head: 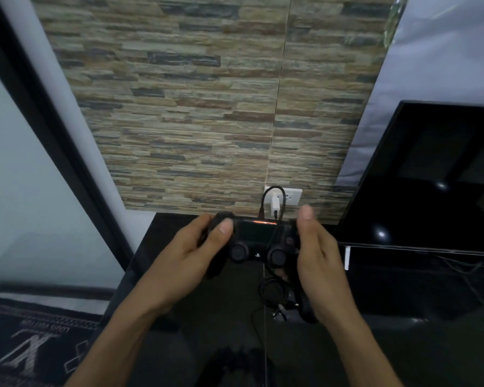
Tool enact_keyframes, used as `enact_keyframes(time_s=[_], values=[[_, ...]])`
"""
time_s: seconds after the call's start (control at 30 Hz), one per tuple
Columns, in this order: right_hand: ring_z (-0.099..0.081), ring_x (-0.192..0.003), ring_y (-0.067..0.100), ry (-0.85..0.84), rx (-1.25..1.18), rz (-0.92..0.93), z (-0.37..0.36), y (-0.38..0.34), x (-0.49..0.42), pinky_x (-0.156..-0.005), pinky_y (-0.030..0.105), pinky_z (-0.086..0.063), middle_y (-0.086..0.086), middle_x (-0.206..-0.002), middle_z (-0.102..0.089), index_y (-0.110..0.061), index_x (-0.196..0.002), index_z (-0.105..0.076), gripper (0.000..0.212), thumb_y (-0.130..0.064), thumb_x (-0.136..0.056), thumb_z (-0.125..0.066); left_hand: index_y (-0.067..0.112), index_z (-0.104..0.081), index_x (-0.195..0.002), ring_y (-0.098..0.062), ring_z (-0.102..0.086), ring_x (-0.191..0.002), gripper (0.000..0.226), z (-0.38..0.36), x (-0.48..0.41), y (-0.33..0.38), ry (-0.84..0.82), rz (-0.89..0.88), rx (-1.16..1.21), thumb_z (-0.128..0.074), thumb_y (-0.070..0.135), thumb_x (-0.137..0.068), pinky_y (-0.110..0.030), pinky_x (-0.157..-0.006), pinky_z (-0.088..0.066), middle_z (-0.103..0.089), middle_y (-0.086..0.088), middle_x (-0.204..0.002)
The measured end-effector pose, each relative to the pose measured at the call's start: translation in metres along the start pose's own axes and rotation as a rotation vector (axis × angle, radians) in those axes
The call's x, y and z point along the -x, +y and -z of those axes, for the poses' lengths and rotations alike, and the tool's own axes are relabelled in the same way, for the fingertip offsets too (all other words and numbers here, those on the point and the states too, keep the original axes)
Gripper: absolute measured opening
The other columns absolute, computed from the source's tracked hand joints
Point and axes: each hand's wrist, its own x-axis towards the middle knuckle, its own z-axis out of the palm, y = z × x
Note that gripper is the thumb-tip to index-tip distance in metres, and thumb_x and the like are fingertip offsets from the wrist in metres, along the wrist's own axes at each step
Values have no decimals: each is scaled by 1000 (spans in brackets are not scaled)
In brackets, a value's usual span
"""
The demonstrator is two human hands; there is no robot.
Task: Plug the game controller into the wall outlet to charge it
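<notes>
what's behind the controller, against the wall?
Behind the controller sits a white wall outlet with a white charger plugged in; a black cable loops from it toward the controller's top edge. The controller and both hands cover where the cable ends.

The single head-worn camera looks forward and steeply down, close over both hands [252, 252], and faces the stone-pattern wall [185, 107]. Its wide angle bends the edges, taking in a dark screen [430, 177] at right.

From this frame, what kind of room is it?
Probably a home living or TV room: a flat screen on a dark stand, a game controller in both hands, and a patterned rug below a stone-look wall.
</notes>
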Motion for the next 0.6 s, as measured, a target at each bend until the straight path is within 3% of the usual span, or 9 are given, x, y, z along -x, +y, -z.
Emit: enact_keyframes(time_s=[0.03,0.1,0.17,0.23,0.37,0.5,0.6], values=[[-76,-94,3,-40,-60,-10,-1,1,0,-78,25,-60,-8,-99,-81,-28,-104,-77,69,-82,-90,-36,22,-71,-110,-19,-72,-106,39,-3,0,-1,37,18,52,-57,54,-93,-44,-95,-57,-76,-8,-111],[-76,-100,6,-108,-122,-26,-1,2,2,-85,33,-60,-6,-105,-81,-29,-109,-76,54,-69,-96,-43,20,-73,-108,-17,-74,-91,40,-5,-1,-2,67,54,157,-55,51,-89,-42,-81,-63,-76,-11,-106],[-75,-102,9,-116,-94,-18,-1,5,2,-92,45,-59,-4,-106,-80,-26,-111,-75,52,-64,-98,-43,18,-72,-106,-15,-71,-73,42,-5,-1,-3,73,60,157,-54,52,-90,-36,-65,-62,-76,-10,-93],[-76,-102,10,-92,-72,-31,-2,5,1,-92,45,-60,-4,-106,-81,-24,-111,-75,53,-64,-99,-42,14,-69,-104,-13,-66,-62,46,-8,-1,-4,80,46,146,-53,54,-89,-29,-55,-57,-73,-2,-81],[-76,-103,7,-105,-90,-52,-2,5,0,-87,28,-59,-7,-106,-82,-27,-112,-77,57,-66,-101,-37,19,-69,-97,-13,-64,-61,46,-11,1,-4,75,48,133,-54,61,-84,-27,-53,-54,-70,2,-76],[-76,-105,9,-140,-87,-104,0,3,0,-98,48,-57,-7,-108,-81,-30,-112,-77,56,-67,-99,-37,12,-66,-99,-15,-63,-60,48,-11,-1,-4,70,94,157,-53,56,-87,-29,-52,-52,-69,0,-75],[-75,-106,8,-124,-73,-108,0,4,0,-101,50,-56,-9,-109,-81,-32,-113,-77,56,-67,-100,-35,7,-65,-101,-16,-62,-58,53,-13,-2,-5,86,118,187,-54,57,-85,-29,-50,-50,-69,1,-74]])
